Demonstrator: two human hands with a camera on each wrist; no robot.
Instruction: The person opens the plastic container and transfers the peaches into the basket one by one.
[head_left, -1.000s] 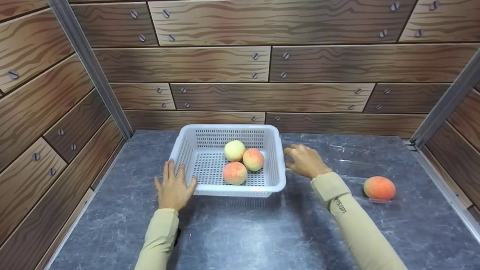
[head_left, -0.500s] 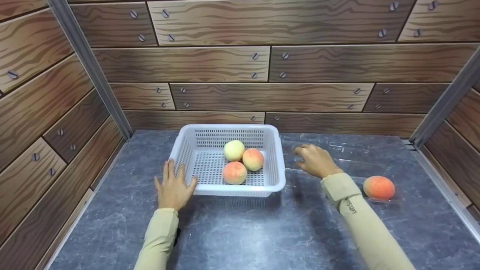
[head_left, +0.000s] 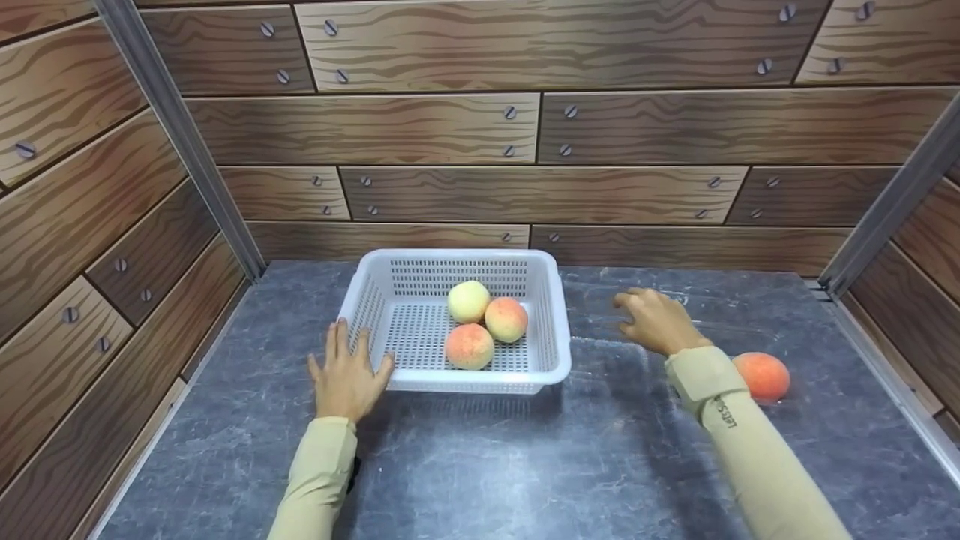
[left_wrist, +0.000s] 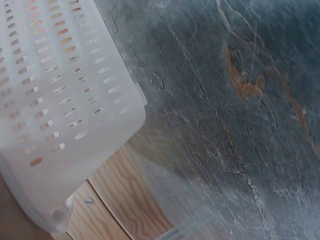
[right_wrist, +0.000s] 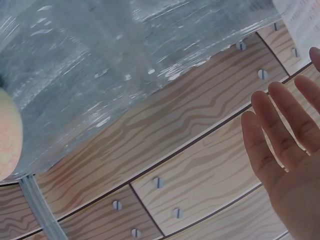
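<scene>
A white plastic basket [head_left: 450, 380] with slotted walls holds three peaches: a pale yellow one [head_left: 469, 301], a red-yellow one [head_left: 507, 319] and a rosy one [head_left: 469, 346] nearest the front. My left hand [head_left: 349, 379] rests with spread fingers against the basket's front left corner. To the right of the basket, over the table, my right hand [head_left: 658, 320] holds nothing; its fingers look loosely bent, and they also show in the right wrist view. Another peach [head_left: 763, 376], orange-red, lies on the table at the right, partly hidden behind my right sleeve.
The dark marbled table [head_left: 465, 465] ends at a back wall [head_left: 450, 131] of wood-patterned panels. Similar side walls stand left and right, with grey metal posts [head_left: 184, 142] at the corners. Shiny clear film [right_wrist: 100, 60] covers part of the tabletop at the right.
My right hand has moved away from the basket's right side, further to the right, and its sleeve now overlaps the lone peach. My left hand and the basket stay in place.
</scene>
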